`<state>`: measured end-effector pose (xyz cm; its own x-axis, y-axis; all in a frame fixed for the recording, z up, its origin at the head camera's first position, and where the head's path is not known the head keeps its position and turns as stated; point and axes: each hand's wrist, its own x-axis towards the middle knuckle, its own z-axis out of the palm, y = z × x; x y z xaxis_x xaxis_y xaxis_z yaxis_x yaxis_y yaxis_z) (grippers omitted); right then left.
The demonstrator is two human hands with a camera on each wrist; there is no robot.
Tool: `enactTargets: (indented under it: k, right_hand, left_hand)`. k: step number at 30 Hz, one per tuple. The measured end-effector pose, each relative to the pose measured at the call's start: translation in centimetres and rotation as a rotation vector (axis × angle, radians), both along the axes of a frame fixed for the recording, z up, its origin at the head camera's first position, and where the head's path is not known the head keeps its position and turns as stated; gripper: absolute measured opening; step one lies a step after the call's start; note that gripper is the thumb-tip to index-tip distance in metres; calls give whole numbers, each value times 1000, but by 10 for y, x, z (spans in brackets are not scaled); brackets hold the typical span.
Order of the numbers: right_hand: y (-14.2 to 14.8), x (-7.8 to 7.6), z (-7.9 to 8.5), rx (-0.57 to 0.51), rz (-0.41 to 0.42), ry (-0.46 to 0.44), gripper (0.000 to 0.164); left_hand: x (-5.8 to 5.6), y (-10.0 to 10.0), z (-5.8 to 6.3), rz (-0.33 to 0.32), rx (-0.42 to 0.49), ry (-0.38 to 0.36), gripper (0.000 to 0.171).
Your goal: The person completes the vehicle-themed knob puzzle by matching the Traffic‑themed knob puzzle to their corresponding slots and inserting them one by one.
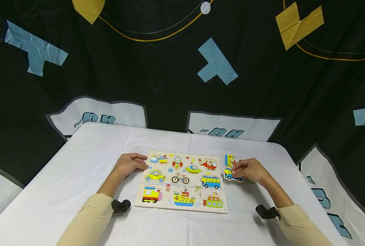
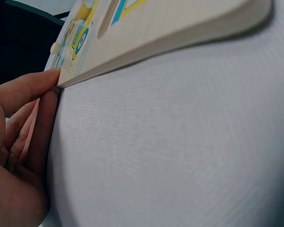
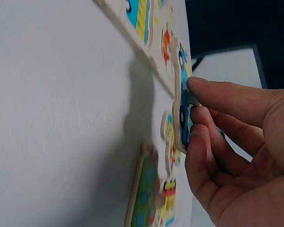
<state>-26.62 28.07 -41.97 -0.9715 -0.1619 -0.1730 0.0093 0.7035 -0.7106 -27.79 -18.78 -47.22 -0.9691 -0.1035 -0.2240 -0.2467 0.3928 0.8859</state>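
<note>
A wooden peg puzzle board (image 1: 167, 204) with vehicle pictures lies on the white table. My left hand (image 1: 130, 165) holds its left edge; in the left wrist view, finger and thumb (image 2: 31, 87) meet at the board's edge (image 2: 132, 59). Beside the board's right edge, my right hand (image 1: 252, 170) pinches a blue bus piece (image 1: 228, 174). In the right wrist view the bus piece (image 3: 183, 94) is tilted on edge above the table, its knob hidden by the fingertips. Below it lies a green piece with blue dots (image 3: 146, 189), partly under my hand in the head view.
More loose pieces, one yellow and blue (image 1: 230, 160), lie right of the board, partly covered by my right hand. A white cloth covers the table (image 1: 157, 229). Behind it hangs a black curtain (image 1: 157, 75) with blue and yellow shapes.
</note>
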Motion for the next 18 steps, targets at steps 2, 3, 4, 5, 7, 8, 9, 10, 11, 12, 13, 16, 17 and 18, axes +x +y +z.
enactTargets:
  k: [2,3,4,5,7,8,9,10,11,12,13,16,17,18]
  right_hand:
    - [-7,0,-1,-3,23,9,22]
    - [-11,0,-1,-4,31,13,21]
    - [-14,0,-1,-7,36,13,20]
    - [-18,-1,-2,-8,50,16,20]
    - [-24,0,-4,-25,74,15,18]
    - [-27,0,-5,-34,83,17,18]
    - [-31,0,-6,-43,98,22,18]
    - [-34,0,-8,-50,110,24,17]
    - [-37,0,-9,-56,126,29,17]
    - [-40,1,-11,-59,136,31,16]
    - [-43,1,-12,-60,148,34,16]
    - [-51,2,-15,-60,166,29,15]
    - [-53,2,-15,-58,167,28,15]
    - [-55,3,-16,-57,169,24,14]
  left_hand:
    - [0,0,1,-2,7,-1,47]
    - [0,0,1,-2,10,-1,47]
    - [0,0,1,-4,11,-1,47]
    - [0,0,2,-4,13,0,47]
    - [0,0,2,-4,5,2,46]
    - [0,0,3,-4,0,2,46]
    - [0,0,3,-3,-4,3,46]
    - [0,0,3,-3,-6,3,46]
    - [1,0,3,-1,-8,2,46]
    - [1,0,3,0,-11,0,46]
    - [1,1,3,2,-11,-2,46]
    - [1,1,3,3,-14,-7,46]
    - [0,1,2,5,-16,-7,45]
    - [1,1,2,6,-18,-6,45]
